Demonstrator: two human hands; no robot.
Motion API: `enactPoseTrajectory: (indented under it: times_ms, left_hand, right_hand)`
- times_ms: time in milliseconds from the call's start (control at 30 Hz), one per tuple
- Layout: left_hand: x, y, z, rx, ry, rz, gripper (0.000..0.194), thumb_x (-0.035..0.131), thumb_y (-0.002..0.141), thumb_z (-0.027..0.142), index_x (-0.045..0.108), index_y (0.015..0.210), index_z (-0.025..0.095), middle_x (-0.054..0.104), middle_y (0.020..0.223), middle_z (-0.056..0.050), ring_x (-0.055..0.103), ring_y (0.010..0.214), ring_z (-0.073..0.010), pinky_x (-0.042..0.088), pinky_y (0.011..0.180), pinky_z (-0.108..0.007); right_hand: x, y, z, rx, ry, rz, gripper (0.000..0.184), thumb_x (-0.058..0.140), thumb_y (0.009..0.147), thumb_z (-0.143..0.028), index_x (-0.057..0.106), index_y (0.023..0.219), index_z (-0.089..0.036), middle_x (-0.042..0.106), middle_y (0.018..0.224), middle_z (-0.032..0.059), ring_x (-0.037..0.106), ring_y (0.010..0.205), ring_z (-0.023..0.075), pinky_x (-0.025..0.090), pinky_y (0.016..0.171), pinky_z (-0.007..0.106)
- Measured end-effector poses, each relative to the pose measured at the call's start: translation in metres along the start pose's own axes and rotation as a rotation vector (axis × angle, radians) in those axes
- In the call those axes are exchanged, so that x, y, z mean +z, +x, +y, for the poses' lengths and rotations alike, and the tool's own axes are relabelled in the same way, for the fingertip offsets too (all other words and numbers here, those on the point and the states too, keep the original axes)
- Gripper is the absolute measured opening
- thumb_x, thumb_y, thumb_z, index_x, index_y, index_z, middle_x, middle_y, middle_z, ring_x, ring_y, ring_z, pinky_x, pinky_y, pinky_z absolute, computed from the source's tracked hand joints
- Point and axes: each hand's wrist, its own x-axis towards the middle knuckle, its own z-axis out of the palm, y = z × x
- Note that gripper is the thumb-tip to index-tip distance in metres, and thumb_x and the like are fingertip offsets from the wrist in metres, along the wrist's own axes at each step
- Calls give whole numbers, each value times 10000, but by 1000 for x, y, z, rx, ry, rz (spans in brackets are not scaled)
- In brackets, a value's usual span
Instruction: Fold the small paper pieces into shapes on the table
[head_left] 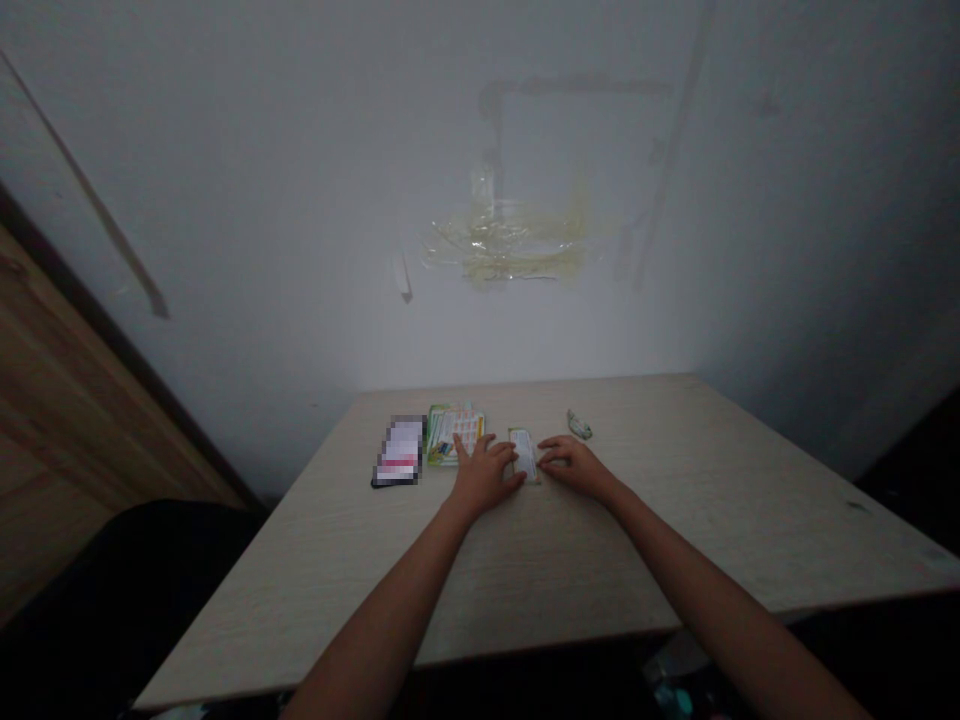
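Observation:
A small card-like packet (pixel 524 453) lies flat on the pale wooden table (pixel 570 560), between my two hands. My left hand (pixel 484 473) rests palm down with fingers spread, its fingertips touching the packet's left edge and overlapping a green and white printed sheet (pixel 453 432). My right hand (pixel 574 463) lies on the table at the packet's right edge, its fingers close together and touching it. Neither hand lifts anything.
A phone (pixel 398 453) lies left of the printed sheet. A small wrapped object (pixel 579 425) sits behind my right hand. A white wall (pixel 300 250) with tape remnants stands just behind the table. Wooden panelling (pixel 67 400) is at far left.

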Motion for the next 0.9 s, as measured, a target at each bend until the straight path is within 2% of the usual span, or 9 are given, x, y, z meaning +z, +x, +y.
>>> enactPoseTrajectory:
  times_ms: [333, 533, 900]
  left_hand:
    - [-1, 2, 4, -61, 39, -48, 520, 533, 804, 652, 554, 1234, 361, 609, 1309, -16, 361, 1341, -344, -67, 1018, -808]
    - [-2, 2, 4, -48, 62, -78, 532, 485, 820, 672, 525, 1295, 436, 554, 1384, 16, 348, 1347, -358, -39, 1007, -823]
    - [-2, 3, 5, -69, 70, -103, 541, 475, 816, 686, 508, 1309, 466, 524, 1421, 41, 312, 1374, -363, -59, 1011, -817]
  right_hand:
    - [1, 1, 4, -38, -18, -6, 83, 718, 768, -291, 783, 787, -242, 665, 1149, 81, 594, 1062, 237, 425, 988, 398]
    - [6, 6, 5, -1, -89, 46, 92, 707, 771, -273, 788, 809, -252, 660, 1138, 90, 587, 1071, 240, 411, 1005, 402]
    - [6, 22, 7, 60, -125, 68, 139, 660, 804, -265, 783, 856, -227, 669, 1094, 98, 600, 1033, 230, 428, 970, 393]
